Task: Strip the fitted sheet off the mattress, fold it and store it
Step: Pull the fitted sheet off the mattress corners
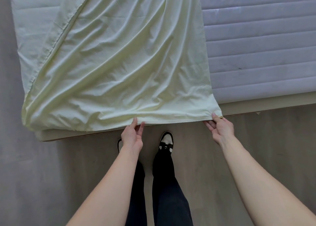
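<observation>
text: none readable | labels: none | brands: none | numbers: none

This is a bedroom in a home. A big white quilted mattress (259, 42) with puffy stripes lies on a low cream bed base (266, 106). A soft pale green cotton sheet (119, 63) is spread over part of it. The floor is smooth grey-brown wood planks (222, 157).
</observation>
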